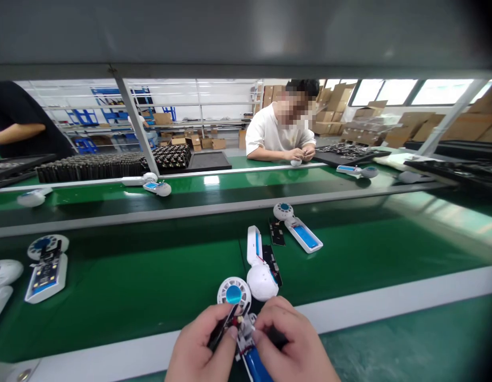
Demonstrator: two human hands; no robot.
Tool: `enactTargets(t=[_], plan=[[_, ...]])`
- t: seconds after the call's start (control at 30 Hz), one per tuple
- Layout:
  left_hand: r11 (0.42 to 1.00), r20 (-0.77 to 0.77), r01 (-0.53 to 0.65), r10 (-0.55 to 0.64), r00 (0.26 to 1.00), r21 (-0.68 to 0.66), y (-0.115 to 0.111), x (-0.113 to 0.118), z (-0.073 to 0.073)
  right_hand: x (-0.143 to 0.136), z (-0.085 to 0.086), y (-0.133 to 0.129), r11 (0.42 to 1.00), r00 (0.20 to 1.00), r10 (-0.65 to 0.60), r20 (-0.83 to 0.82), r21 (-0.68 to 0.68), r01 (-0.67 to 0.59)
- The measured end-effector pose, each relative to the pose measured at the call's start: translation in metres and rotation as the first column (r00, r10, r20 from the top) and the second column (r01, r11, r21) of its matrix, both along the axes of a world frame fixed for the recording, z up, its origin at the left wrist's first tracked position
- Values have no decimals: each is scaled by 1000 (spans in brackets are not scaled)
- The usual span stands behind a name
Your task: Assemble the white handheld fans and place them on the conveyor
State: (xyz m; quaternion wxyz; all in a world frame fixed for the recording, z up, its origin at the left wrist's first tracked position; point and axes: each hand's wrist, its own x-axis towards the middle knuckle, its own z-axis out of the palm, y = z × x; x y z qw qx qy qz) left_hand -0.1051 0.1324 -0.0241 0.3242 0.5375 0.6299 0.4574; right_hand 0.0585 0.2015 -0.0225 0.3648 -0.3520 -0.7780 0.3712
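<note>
A white handheld fan [234, 291], its handle opened to show a blue battery [257, 366], is between my two hands at the belt's near edge. My left hand [209, 342] is closed, pinching a small black circuit board [218, 335] edge-on beside the fan's neck. My right hand [290, 339] closes on the other side of the neck, around the white housing; its fingertips partly hide what they pinch. Small wires and a pale connector [240, 320] show between the thumbs. Just beyond lies another white fan [262, 282] with a black circuit board [272, 264] beside it.
On the green belt [150, 286] lie a fan with a blue battery [304, 234] and, at left, a fan with a circuit board on it [46, 269]. A co-worker [279, 127] sits across a second belt. Racks of boards [94, 168] stand behind; a grey shelf [246, 37] hangs overhead.
</note>
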Motion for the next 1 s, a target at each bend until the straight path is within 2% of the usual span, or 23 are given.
enactTargets(t=[0.2,0.33,0.53,0.7,0.83,1.0], plan=[[1000,-18,-10,11,1000,11,-2,8,4,-3,-1,1,991,999,4,43,-135,1],[998,-68,67,-66,996,17,0,9,4,-5,0,0,987,995,-17,98,-157,32],[994,-225,69,-49,973,81,3,5,0,-8,3,-1,976,990,-60,129,-202,86],[970,-336,186,-124,933,157,5,1,3,-10,8,-1,958,986,-95,137,-257,128],[954,-340,236,-164,926,183,11,-1,11,-11,11,0,943,980,-115,164,-292,160],[967,-259,235,-204,944,94,14,-2,14,-9,11,1,936,990,-89,111,-330,121]])
